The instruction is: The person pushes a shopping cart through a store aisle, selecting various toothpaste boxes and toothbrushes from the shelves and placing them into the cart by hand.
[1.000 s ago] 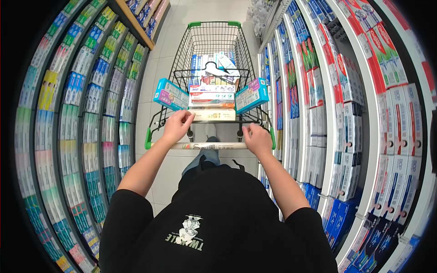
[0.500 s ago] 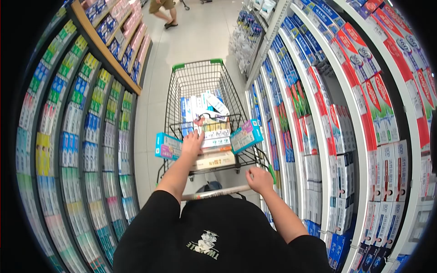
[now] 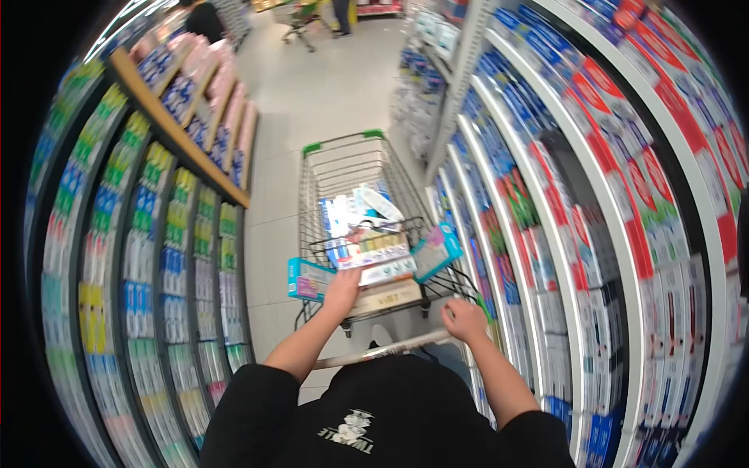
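A wire shopping cart with green corners stands in front of me, loaded with several boxes. My left hand reaches over the handle, its fingers stretched out against the near stack of small boxes. Closest to it are a white box and a cream box. Two teal boxes lean outward, one on the left and one on the right. A white pack lies on top of the pile. My right hand is closed at the right end of the cart handle.
Shelves of toothbrush packs line the left side. Toothpaste boxes fill the right shelves close to the cart. Pink packs stand on a wooden-edged shelf ahead. Farther on are another cart and people.
My view has tilted up, showing more of the aisle's far end with another cart. My left hand has drawn back slightly toward the near boxes. My right hand stays at the handle.
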`<action>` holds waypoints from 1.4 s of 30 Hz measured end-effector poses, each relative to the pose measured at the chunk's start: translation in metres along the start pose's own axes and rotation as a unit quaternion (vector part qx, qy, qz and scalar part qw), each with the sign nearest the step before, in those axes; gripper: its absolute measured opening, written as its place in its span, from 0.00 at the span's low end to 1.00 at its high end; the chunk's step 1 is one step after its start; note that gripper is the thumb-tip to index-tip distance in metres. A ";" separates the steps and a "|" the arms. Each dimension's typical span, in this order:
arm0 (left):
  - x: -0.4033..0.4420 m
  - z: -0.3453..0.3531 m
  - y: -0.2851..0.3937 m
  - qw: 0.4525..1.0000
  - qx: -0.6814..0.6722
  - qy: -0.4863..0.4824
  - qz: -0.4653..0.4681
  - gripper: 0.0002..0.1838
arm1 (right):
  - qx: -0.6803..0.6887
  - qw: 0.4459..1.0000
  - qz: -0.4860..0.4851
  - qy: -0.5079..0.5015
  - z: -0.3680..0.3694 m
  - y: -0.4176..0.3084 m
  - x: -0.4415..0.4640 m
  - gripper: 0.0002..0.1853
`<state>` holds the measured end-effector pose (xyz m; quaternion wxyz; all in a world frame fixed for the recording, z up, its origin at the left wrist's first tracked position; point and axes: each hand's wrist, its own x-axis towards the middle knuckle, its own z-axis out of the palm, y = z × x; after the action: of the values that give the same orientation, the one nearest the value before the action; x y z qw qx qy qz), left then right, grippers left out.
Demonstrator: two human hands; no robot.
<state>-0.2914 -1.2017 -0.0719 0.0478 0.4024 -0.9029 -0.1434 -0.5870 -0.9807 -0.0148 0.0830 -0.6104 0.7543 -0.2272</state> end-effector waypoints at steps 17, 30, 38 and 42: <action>-0.053 -0.044 0.108 0.970 -0.170 0.164 0.061 0.32 | -0.106 0.943 -0.308 0.068 -0.078 -0.036 0.049 0.17; -0.080 -0.043 0.102 0.987 -0.157 -0.029 0.014 0.16 | -0.125 0.908 0.174 0.359 -0.254 0.101 0.011 0.29; -0.074 -0.059 0.105 0.977 -0.161 -0.140 -0.006 0.21 | -0.085 0.893 0.354 0.264 -0.284 0.135 0.003 0.40; -0.070 -0.052 0.092 0.959 -0.184 -0.217 0.016 0.25 | -0.096 0.889 0.382 0.234 -0.284 0.143 0.001 0.46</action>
<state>-0.2996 -1.1029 0.0075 -0.0735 0.3314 -0.8560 -0.3900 -0.8283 -0.8913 0.1728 -0.0749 -0.2089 0.9450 -0.2404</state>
